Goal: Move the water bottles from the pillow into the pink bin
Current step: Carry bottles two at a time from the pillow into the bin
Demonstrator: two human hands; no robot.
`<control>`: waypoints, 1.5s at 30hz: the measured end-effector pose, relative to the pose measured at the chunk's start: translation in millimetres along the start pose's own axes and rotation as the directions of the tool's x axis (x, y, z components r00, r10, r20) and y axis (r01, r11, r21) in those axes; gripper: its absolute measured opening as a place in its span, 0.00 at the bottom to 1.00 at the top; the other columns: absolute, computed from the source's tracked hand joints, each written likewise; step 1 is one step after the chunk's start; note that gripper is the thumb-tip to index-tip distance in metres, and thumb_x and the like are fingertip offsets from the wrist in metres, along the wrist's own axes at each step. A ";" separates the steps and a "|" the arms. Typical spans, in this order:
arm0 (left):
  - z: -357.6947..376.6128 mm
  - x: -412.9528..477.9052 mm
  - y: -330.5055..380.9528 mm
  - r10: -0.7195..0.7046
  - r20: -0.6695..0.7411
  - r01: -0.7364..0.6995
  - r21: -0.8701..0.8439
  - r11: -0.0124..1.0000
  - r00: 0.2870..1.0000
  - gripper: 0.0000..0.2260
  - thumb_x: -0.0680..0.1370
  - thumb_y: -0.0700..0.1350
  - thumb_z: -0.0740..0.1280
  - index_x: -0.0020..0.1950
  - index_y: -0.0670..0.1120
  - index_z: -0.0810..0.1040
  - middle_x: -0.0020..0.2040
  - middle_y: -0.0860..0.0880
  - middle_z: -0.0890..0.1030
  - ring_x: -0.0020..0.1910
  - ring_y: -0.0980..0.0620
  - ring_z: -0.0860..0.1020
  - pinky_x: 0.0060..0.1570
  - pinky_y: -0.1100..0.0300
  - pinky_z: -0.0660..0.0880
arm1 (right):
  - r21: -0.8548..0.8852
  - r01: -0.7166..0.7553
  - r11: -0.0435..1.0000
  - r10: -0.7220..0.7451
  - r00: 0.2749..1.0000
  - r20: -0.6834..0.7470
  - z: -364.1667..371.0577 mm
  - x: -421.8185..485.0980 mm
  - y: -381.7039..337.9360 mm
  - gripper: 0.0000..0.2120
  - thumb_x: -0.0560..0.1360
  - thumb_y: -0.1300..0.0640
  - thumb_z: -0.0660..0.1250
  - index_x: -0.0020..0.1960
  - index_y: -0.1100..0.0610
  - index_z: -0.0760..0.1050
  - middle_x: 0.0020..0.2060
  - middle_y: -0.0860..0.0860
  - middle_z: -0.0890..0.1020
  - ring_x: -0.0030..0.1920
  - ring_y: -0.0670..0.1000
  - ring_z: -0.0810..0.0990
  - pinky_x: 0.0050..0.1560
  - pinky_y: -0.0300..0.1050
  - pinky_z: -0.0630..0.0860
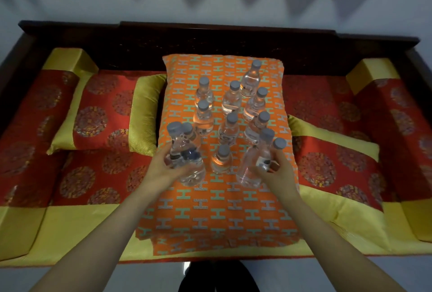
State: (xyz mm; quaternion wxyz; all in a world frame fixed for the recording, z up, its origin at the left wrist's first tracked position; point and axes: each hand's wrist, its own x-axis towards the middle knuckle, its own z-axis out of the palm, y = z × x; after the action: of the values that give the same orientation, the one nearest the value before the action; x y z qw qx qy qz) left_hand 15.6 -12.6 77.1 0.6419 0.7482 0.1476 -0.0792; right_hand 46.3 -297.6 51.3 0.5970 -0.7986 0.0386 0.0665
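Observation:
Several clear water bottles with grey caps (229, 100) stand upright on an orange pillow (217, 212) patterned with H shapes, in the middle of a sofa. My left hand (161, 170) is wrapped around two bottles (184, 158) at the pillow's left side, tilting them toward me. My right hand (278, 172) grips two more bottles (254, 165) on the right side. One bottle (222, 158) stands free between my hands. No pink bin is in view.
The pillow lies on a dark wooden sofa (210, 37) with red and gold cushions (98, 114) on both sides and a yellow front edge (70, 228). Pale floor shows below the sofa, with my dark feet (217, 275) at the bottom.

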 end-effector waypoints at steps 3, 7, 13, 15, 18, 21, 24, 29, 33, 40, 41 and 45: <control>8.7 4.5 22.5 0.028 -0.007 -0.029 -0.058 0.998 1.000 0.24 0.65 0.43 0.78 0.60 0.53 0.77 0.51 0.55 0.83 0.46 0.61 0.81 0.39 0.68 0.77 | 0.032 0.011 0.999 -0.009 0.999 -0.035 -8.4 2.1 -19.4 0.18 0.68 0.57 0.77 0.54 0.47 0.75 0.46 0.52 0.81 0.46 0.51 0.81 0.43 0.42 0.78; 22.1 14.9 46.0 0.094 -0.006 -0.094 -0.020 0.995 0.996 0.20 0.67 0.42 0.77 0.56 0.52 0.78 0.46 0.55 0.84 0.43 0.58 0.81 0.42 0.62 0.78 | 0.050 0.009 0.999 -0.004 0.995 -0.103 -33.9 -4.8 -36.6 0.17 0.68 0.59 0.76 0.53 0.46 0.77 0.45 0.51 0.82 0.45 0.49 0.81 0.46 0.47 0.79; 80.1 25.9 72.0 0.155 0.146 -0.151 -0.041 0.988 0.977 0.20 0.65 0.38 0.78 0.55 0.47 0.77 0.42 0.55 0.84 0.40 0.56 0.80 0.40 0.59 0.78 | 0.212 -0.047 0.976 0.120 0.932 -0.341 -112.9 -53.4 -43.4 0.15 0.62 0.53 0.78 0.48 0.49 0.82 0.46 0.57 0.83 0.45 0.50 0.80 0.45 0.50 0.77; 110.0 20.3 80.2 0.160 0.211 -0.155 -0.038 0.987 0.964 0.22 0.65 0.38 0.79 0.56 0.45 0.77 0.43 0.52 0.83 0.39 0.56 0.79 0.39 0.60 0.78 | 0.227 -0.063 0.972 0.155 0.896 -0.416 -145.1 -77.1 -41.0 0.13 0.63 0.54 0.79 0.47 0.49 0.83 0.43 0.50 0.85 0.43 0.46 0.81 0.40 0.41 0.77; 156.1 5.4 92.6 0.207 0.355 -0.209 -0.034 0.977 0.912 0.19 0.65 0.34 0.77 0.51 0.49 0.78 0.41 0.55 0.85 0.38 0.61 0.81 0.37 0.67 0.77 | 0.235 -0.083 0.968 0.193 0.844 -0.500 -189.3 -112.3 -30.5 0.11 0.65 0.58 0.78 0.46 0.51 0.83 0.40 0.45 0.84 0.43 0.44 0.81 0.41 0.37 0.76; 198.8 -9.5 102.0 0.184 0.450 -0.196 -0.020 0.980 0.874 0.18 0.66 0.35 0.78 0.51 0.48 0.79 0.41 0.49 0.84 0.36 0.58 0.81 0.33 0.65 0.77 | 0.256 -0.121 0.959 0.251 0.782 -0.570 -227.1 -146.0 -19.1 0.13 0.62 0.57 0.79 0.46 0.52 0.83 0.40 0.44 0.84 0.42 0.45 0.81 0.43 0.41 0.76; 253.9 -32.6 115.3 0.184 0.522 -0.234 0.032 0.972 0.833 0.17 0.66 0.38 0.78 0.52 0.42 0.80 0.40 0.46 0.83 0.36 0.54 0.80 0.35 0.60 0.77 | 0.273 -0.137 0.952 0.287 0.709 -0.644 -272.8 -189.4 -6.2 0.18 0.60 0.55 0.80 0.49 0.53 0.82 0.41 0.47 0.84 0.41 0.46 0.81 0.39 0.40 0.76; 355.8 -77.6 127.4 0.195 0.611 -0.248 0.002 0.969 0.767 0.16 0.65 0.41 0.79 0.50 0.49 0.82 0.46 0.43 0.85 0.45 0.47 0.84 0.43 0.52 0.80 | 0.275 -0.122 0.953 0.287 0.649 -0.705 -361.2 -256.9 15.5 0.21 0.61 0.59 0.80 0.53 0.56 0.81 0.44 0.51 0.84 0.36 0.40 0.82 0.32 0.31 0.76; 431.9 -113.8 132.8 0.175 0.642 -0.202 -0.032 0.979 0.747 0.18 0.63 0.42 0.80 0.50 0.51 0.82 0.45 0.47 0.86 0.43 0.47 0.84 0.38 0.59 0.78 | 0.251 -0.132 0.959 0.277 0.630 -0.726 -427.7 -296.7 28.7 0.23 0.62 0.60 0.80 0.56 0.55 0.79 0.47 0.52 0.83 0.40 0.44 0.81 0.32 0.31 0.75; 576.1 -170.4 150.8 0.193 0.666 -0.234 -0.028 0.972 0.720 0.21 0.63 0.42 0.80 0.54 0.47 0.80 0.47 0.47 0.85 0.46 0.48 0.84 0.46 0.54 0.80 | 0.236 -0.107 0.966 0.254 0.570 -0.781 -556.0 -357.6 50.3 0.20 0.63 0.60 0.79 0.52 0.50 0.78 0.44 0.48 0.82 0.40 0.43 0.80 0.28 0.28 0.73; 593.0 -175.3 154.4 0.191 0.667 -0.236 -0.023 0.972 0.720 0.21 0.64 0.41 0.80 0.54 0.47 0.79 0.49 0.46 0.85 0.47 0.48 0.84 0.48 0.53 0.80 | 0.241 -0.103 0.965 0.257 0.559 -0.789 -571.9 -362.0 53.6 0.21 0.63 0.60 0.79 0.54 0.52 0.78 0.45 0.49 0.82 0.41 0.45 0.80 0.28 0.28 0.73; 648.9 -180.8 169.1 0.231 0.677 -0.303 -0.013 0.953 0.699 0.20 0.63 0.41 0.80 0.52 0.48 0.78 0.48 0.47 0.84 0.47 0.49 0.83 0.47 0.54 0.80 | 0.251 -0.084 0.964 0.257 0.521 -0.814 -622.1 -366.4 70.6 0.25 0.64 0.59 0.79 0.59 0.57 0.77 0.49 0.52 0.81 0.44 0.47 0.80 0.28 0.28 0.73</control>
State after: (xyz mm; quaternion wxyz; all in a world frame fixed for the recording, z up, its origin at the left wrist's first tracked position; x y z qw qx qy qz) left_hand -54.5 -695.0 185.4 0.6181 0.7134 -0.2078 -0.2565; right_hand -288.4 -920.6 213.4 0.5648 -0.6668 0.4042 -0.2702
